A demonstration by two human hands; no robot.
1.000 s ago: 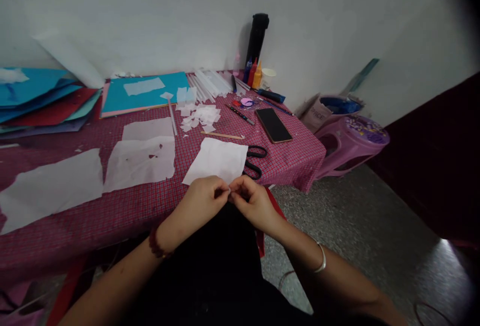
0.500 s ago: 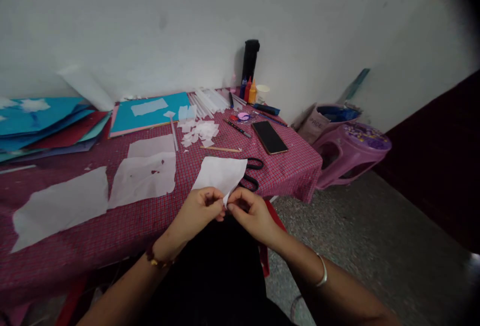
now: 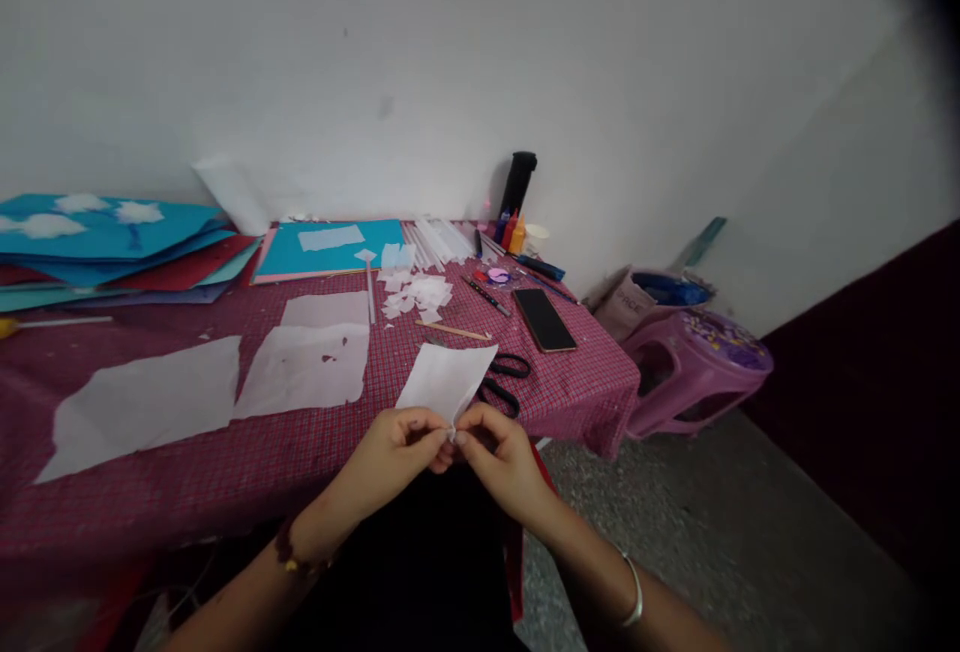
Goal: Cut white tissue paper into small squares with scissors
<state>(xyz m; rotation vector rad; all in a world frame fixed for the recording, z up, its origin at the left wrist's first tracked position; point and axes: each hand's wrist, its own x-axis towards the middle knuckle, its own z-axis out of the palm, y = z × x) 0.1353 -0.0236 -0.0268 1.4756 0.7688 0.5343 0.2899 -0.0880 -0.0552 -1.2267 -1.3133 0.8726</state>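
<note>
Both my hands meet at the table's front edge, pinching the near corner of a white sheet of paper (image 3: pixel 448 378). My left hand (image 3: pixel 401 452) grips it between thumb and forefinger, and my right hand (image 3: pixel 504 452) does the same from the other side. Between the fingertips the corner looks crumpled or twisted to a small point. The rest of the sheet rises away from the hands over the tablecloth. Just behind its right edge show the black handles of scissors (image 3: pixel 511 366); the blades are hidden.
On the checked tablecloth (image 3: pixel 300 452) lie thin white sheets (image 3: pixel 150 402), a pile of paper scraps (image 3: pixel 417 294), a wooden stick (image 3: pixel 454 331) and a phone (image 3: pixel 545 320). Coloured card (image 3: pixel 322 262) and paint bottles (image 3: pixel 517 235) stand near the wall. A pink stool (image 3: pixel 697 372) is at right.
The camera view has tilted up, so the scene sits lower. The paper corner between my fingers is more crumpled, and both hands keep their pinch.
</note>
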